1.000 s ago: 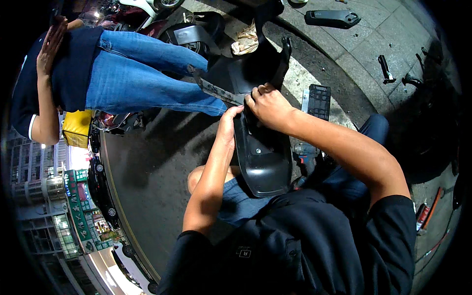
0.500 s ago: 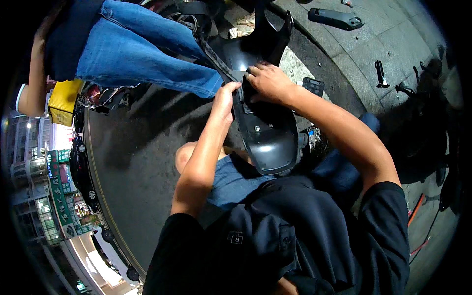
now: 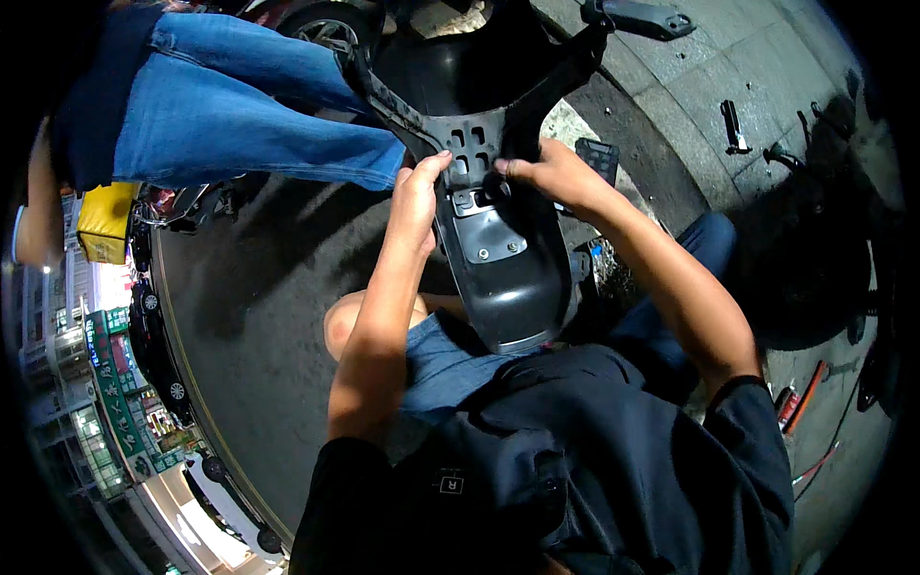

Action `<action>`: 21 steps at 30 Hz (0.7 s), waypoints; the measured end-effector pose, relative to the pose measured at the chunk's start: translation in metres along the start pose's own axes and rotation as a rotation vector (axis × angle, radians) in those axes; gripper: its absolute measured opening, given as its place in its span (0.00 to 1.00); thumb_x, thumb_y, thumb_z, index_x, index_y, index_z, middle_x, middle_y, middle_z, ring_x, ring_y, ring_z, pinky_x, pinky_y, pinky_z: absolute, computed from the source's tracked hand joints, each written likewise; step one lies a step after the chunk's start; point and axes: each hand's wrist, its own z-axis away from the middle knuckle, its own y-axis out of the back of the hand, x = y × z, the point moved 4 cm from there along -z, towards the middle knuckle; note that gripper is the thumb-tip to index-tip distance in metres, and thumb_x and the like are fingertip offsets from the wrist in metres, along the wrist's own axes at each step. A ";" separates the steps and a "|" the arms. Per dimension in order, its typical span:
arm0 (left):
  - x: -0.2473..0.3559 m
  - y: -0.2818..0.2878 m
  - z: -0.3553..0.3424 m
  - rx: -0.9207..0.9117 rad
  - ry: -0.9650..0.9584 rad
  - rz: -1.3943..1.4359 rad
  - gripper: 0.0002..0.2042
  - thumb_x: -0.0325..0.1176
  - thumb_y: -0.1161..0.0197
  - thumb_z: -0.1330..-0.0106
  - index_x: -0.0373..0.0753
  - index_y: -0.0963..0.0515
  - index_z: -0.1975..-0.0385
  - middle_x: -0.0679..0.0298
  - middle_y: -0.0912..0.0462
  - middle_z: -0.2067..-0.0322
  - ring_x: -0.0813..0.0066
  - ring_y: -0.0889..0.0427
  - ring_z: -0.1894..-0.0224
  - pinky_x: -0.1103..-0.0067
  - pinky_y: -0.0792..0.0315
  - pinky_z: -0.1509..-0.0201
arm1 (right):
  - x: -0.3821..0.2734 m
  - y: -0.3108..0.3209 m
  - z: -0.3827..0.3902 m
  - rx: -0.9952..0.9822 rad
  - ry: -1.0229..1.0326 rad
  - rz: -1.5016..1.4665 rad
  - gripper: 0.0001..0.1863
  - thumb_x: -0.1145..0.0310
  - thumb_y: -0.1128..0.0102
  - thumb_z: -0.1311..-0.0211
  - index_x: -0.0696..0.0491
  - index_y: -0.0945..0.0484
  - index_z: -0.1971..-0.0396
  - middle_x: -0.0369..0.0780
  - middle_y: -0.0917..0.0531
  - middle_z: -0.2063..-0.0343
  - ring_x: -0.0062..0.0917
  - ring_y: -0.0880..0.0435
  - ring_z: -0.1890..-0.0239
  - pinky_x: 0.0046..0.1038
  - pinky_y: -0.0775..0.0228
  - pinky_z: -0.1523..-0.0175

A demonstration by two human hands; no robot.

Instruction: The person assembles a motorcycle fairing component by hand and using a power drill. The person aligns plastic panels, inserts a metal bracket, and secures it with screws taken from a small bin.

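A long black plastic fender-like part (image 3: 513, 292) lies over my lap, with a plate and two bolts on it. Its forked upper end has a slotted bracket (image 3: 471, 139), dusty grey along the left arm. My left hand (image 3: 420, 187) is closed on the left edge at this bracket, thumb on top. My right hand (image 3: 548, 172) grips the right side, thumb pointing inward beside the slots; its other fingers are mostly hidden. A black textured plastic piece (image 3: 596, 158) lies beyond my right hand.
Another person in jeans (image 3: 220, 125) stands close at upper left, near a yellow box (image 3: 105, 220) and parked vehicles. Loose grey plastic (image 3: 644, 21), small parts (image 3: 733, 127), an orange-red bar (image 3: 807, 393) and a red can (image 3: 786, 402) lie on the pavement at right. A road runs left.
The black part has turned and tilted, so the slotted bracket and forked arms now face up toward me. My right hand has slid outward from the middle to the right edge.
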 end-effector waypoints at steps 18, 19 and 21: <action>-0.034 -0.009 0.015 0.158 0.075 -0.261 0.14 0.32 0.38 0.42 0.28 0.29 0.62 0.56 0.20 0.64 0.69 0.19 0.63 0.75 0.24 0.58 | 0.015 0.067 0.036 0.541 0.414 0.033 0.41 0.60 0.30 0.46 0.56 0.40 0.35 0.49 0.24 0.47 0.33 0.26 0.43 0.30 0.36 0.40; -0.032 -0.013 0.011 0.039 0.078 -0.221 0.16 0.32 0.38 0.42 0.28 0.31 0.61 0.55 0.21 0.63 0.69 0.19 0.62 0.75 0.24 0.57 | 0.015 0.071 0.038 0.483 0.459 -0.065 0.43 0.62 0.29 0.48 0.55 0.41 0.34 0.49 0.27 0.43 0.33 0.31 0.38 0.31 0.42 0.35; -0.028 -0.022 0.017 0.079 0.114 -0.208 0.14 0.32 0.38 0.41 0.29 0.28 0.61 0.56 0.20 0.64 0.70 0.19 0.63 0.75 0.23 0.58 | 0.016 0.089 0.042 0.416 0.577 0.001 0.45 0.64 0.27 0.50 0.55 0.41 0.34 0.46 0.26 0.45 0.30 0.26 0.44 0.31 0.36 0.39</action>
